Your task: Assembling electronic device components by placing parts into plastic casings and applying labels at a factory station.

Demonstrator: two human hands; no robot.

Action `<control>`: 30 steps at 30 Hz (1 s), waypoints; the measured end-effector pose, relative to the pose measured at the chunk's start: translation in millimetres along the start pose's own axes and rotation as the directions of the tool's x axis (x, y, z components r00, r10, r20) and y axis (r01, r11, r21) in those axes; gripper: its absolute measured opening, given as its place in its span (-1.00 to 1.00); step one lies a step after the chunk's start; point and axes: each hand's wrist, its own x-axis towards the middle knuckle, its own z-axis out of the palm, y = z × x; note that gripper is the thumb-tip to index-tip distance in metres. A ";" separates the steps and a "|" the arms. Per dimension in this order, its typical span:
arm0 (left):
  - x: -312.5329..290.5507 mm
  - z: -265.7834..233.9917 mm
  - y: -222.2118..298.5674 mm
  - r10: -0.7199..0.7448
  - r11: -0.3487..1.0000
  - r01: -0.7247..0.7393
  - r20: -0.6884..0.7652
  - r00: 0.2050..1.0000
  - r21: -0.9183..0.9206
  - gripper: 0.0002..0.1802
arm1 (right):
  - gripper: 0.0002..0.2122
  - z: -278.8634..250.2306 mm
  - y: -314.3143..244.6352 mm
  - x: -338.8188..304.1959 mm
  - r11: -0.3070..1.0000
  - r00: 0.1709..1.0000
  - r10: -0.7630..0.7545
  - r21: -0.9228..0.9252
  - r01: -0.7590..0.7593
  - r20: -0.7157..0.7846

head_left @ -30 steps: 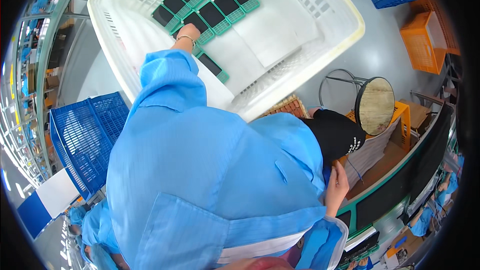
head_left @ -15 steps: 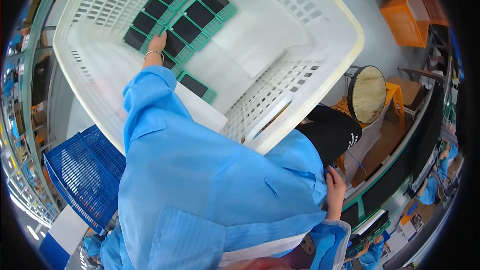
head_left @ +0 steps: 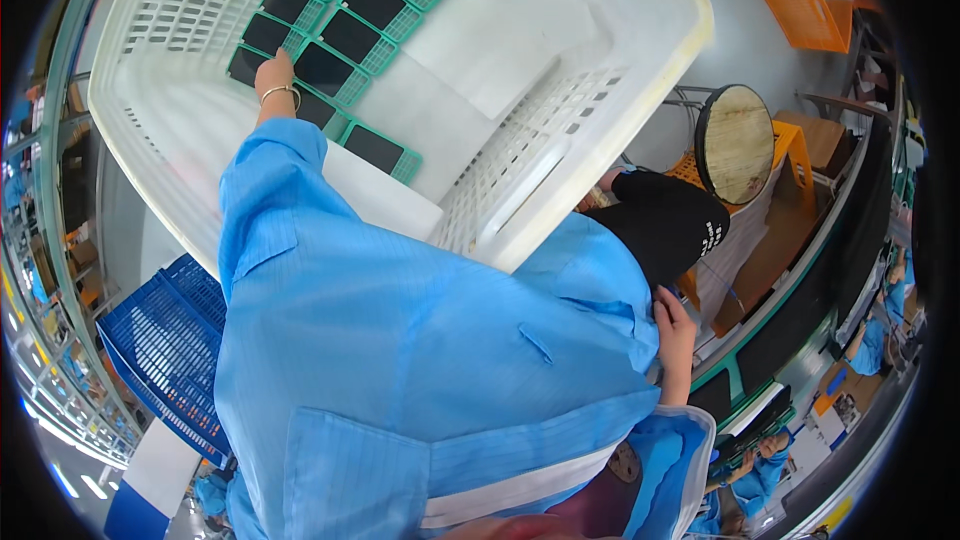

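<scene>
My left hand [head_left: 273, 75], with a bracelet at the wrist, reaches down into a large white plastic basket [head_left: 640, 60]. It touches the rows of flat, dark rectangular panels [head_left: 355, 37] in green frames with grid ends. Its fingertips lie at the lower left of these rows, and most of its fingers are hidden behind the back of the hand. One framed panel [head_left: 373, 150] lies nearest my sleeve. At my right side, my right hand [head_left: 676, 340] is curled against the blue coat [head_left: 400, 340]; what its fingers close on is hidden.
White sheets [head_left: 490, 85] line the basket floor. Blue crates [head_left: 165, 340] stand at the left. On the right are a round stool [head_left: 738, 145] and an orange crate [head_left: 805, 0]. A green-edged bench [head_left: 740, 360] runs along the right, with co-workers beyond it.
The view has shifted, so the basket and its panels sit a little farther up and left. My left hand has moved slightly left across the panels. My right hand stays by the coat.
</scene>
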 end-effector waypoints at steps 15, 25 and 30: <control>-36.2 -28.1 29.8 -0.100 0.826 0.240 0.287 0.953 -0.511 -0.61 | -0.78 2.8 14.4 18.1 0.998 0.999 -0.046 0.038 0.047 -0.009; -24.3 -157.2 95.1 0.538 0.736 -0.635 0.366 0.759 0.234 -0.79 | -0.78 -17.7 -4.0 52.3 0.948 0.973 -0.232 0.223 0.228 -0.008; -127.8 -285.3 167.4 0.657 0.747 -0.661 -0.080 0.750 -0.070 -0.55 | -0.78 -20.2 -30.6 75.4 0.855 0.925 -0.376 0.362 0.371 -0.059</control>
